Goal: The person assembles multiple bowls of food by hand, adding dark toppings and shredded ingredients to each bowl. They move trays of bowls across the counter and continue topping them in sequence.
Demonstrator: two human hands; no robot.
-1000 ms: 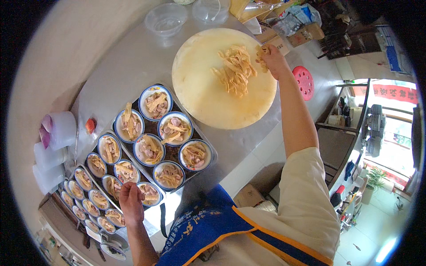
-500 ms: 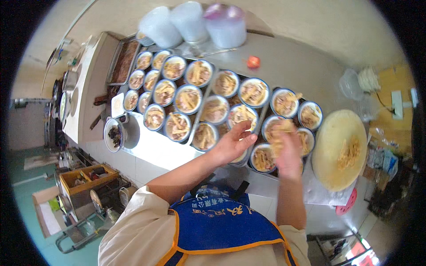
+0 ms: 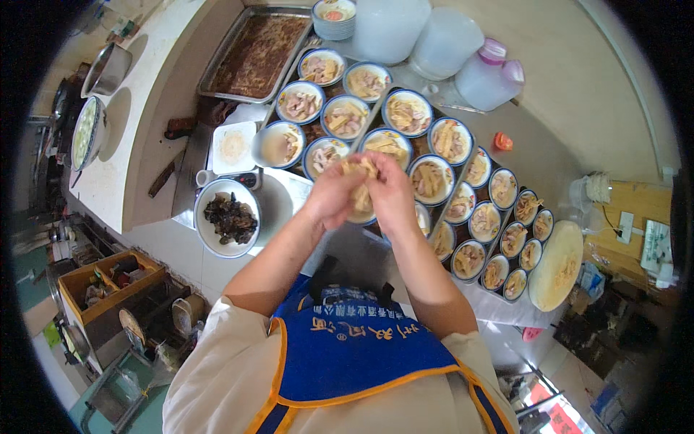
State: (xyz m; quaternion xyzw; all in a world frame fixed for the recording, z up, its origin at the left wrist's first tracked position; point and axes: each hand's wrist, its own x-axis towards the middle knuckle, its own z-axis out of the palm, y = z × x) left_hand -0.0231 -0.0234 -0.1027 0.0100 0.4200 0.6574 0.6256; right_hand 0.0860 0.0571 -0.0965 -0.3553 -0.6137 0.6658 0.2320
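Both hands are together now over the rows of bowls, and between them sits a clump of pale yellow strips (image 3: pixel 359 168). The left hand (image 3: pixel 334 195) and the right hand (image 3: pixel 389 194) press in from either side, fingers curled and closed on the strips, holding them just above a bowl (image 3: pixel 361 215) that the hands mostly hide.

That is the change: a second ago the right hand was out at the round wooden board (image 3: pixel 555 265), on the heap of strips there, while the left rested at the near edge of the trays. Half a second ago both were coming in over the bowls. So a fresh handful has travelled from board to bowls, and the portioning looks to be at the dropping-in stage.

Around the hands, blue-rimmed bowls (image 3: pixel 432 179) stand packed rim to rim on metal trays, most already showing pale filling; the ones toward the board are smaller in view. To the left stands a white bowl of dark fungus (image 3: pixel 230 218), beyond it a small square dish (image 3: pixel 233 147), and further back a long metal tray (image 3: pixel 258 50) of brown food. Translucent tubs (image 3: pixel 450 52) stand at the far edge of the counter.
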